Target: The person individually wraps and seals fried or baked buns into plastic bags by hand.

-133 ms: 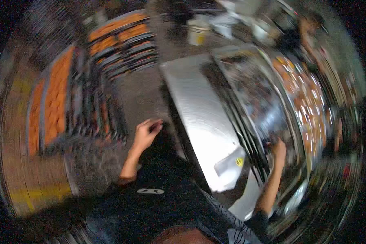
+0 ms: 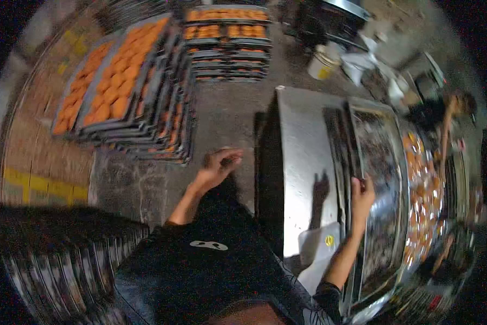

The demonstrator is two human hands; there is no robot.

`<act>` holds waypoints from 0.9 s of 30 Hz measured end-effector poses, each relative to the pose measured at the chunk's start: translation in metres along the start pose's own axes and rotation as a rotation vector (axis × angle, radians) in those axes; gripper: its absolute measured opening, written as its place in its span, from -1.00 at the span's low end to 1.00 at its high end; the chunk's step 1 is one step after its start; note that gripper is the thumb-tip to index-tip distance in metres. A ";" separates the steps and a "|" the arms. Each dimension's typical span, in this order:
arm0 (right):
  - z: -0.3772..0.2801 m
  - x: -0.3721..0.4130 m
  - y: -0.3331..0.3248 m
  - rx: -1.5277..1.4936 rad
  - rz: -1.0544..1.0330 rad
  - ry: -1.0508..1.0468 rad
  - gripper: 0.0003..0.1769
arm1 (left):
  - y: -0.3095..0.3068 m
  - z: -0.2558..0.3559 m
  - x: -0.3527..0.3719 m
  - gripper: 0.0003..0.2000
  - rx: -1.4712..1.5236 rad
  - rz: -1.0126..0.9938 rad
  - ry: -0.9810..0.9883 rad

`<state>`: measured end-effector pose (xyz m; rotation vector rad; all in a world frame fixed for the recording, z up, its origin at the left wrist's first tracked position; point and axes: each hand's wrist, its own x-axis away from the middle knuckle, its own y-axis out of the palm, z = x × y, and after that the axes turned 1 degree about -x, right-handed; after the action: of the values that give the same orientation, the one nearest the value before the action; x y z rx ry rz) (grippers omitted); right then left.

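Note:
My left hand (image 2: 221,163) hangs over the floor, left of the metal table (image 2: 303,141), with its fingers loosely curved, a gap to the thumb and nothing visible in it. Over the left rim of a long metal-framed tray (image 2: 381,135) on the right is my right hand (image 2: 363,196). Its thumb and fingers point away from me, a little apart, with no held object visible; contact with the rim is unclear. A hand-shaped shadow falls on the table. Near my right forearm lies a pale sheet (image 2: 316,246) with a yellow round mark.
Stacked trays of orange-brown round pieces (image 2: 113,86) stand at the left, another stack (image 2: 227,46) behind. Shiny wrapped pieces (image 2: 422,200) lie at the right. A co-worker's arm (image 2: 447,130) shows beyond. A white bucket (image 2: 322,64) stands behind; dark racked trays (image 2: 64,271) are lower left.
The view has swung left, so the stacks and table appear farther right. My right hand has shifted from over the framed tray to its left rim. My left hand stays raised over the floor.

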<state>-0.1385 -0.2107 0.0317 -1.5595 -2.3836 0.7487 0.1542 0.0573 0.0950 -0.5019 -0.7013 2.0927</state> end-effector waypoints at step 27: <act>-0.332 0.139 0.590 0.427 -1.014 -0.911 -0.68 | -0.172 -0.379 0.259 -0.62 0.906 1.091 -0.921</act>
<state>0.4152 0.2025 -0.0016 0.3260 -2.7271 1.6893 0.3304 0.4664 -0.1095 0.8505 0.2559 3.3387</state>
